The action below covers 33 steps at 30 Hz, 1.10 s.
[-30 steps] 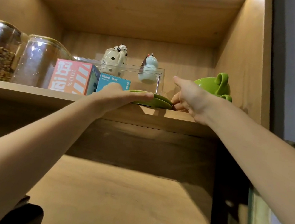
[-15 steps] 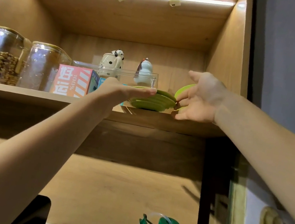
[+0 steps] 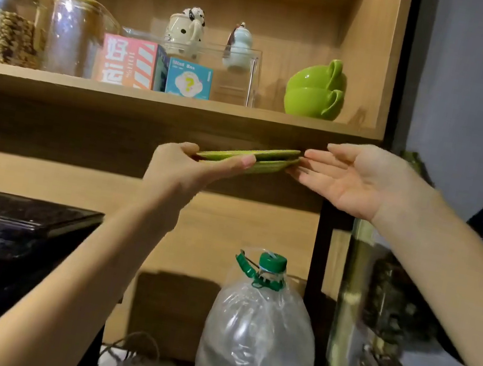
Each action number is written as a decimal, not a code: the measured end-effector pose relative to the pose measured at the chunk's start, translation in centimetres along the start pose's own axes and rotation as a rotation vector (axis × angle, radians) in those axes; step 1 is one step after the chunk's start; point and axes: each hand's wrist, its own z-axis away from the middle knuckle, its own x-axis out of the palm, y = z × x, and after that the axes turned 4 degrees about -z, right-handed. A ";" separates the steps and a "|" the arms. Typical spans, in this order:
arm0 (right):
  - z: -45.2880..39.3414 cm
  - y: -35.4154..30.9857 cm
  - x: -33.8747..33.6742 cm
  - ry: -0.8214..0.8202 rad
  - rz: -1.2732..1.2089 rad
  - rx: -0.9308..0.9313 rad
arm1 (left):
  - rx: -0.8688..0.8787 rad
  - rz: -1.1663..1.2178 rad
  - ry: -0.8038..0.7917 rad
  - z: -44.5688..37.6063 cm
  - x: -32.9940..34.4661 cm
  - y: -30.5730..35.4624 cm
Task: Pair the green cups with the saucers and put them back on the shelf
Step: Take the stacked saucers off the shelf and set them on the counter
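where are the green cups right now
In the head view, the green cups sit stacked at the right end of the upper shelf, beside the clear box.

The blue box (image 3: 189, 78) reads "Blind Box" above a yellow question mark. The pink box (image 3: 127, 61) bears large Chinese characters, including "好".

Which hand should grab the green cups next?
Right, probably. The right hand is open, only fingertips at the flat green saucers, and nearer the stacked glossy green cups. The left hand grips the saucers.
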 end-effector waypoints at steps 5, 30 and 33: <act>2.4 6.6 -5.3 0.012 -0.001 0.171 | -0.011 -0.037 -0.027 7.6 -0.6 -5.0; 14.5 36.6 -16.7 0.329 0.167 0.660 | -0.394 -0.407 -0.318 32.7 -5.5 -28.4; 14.8 39.3 -17.9 0.370 0.226 0.694 | -0.471 -0.458 -0.352 34.3 -5.9 -30.5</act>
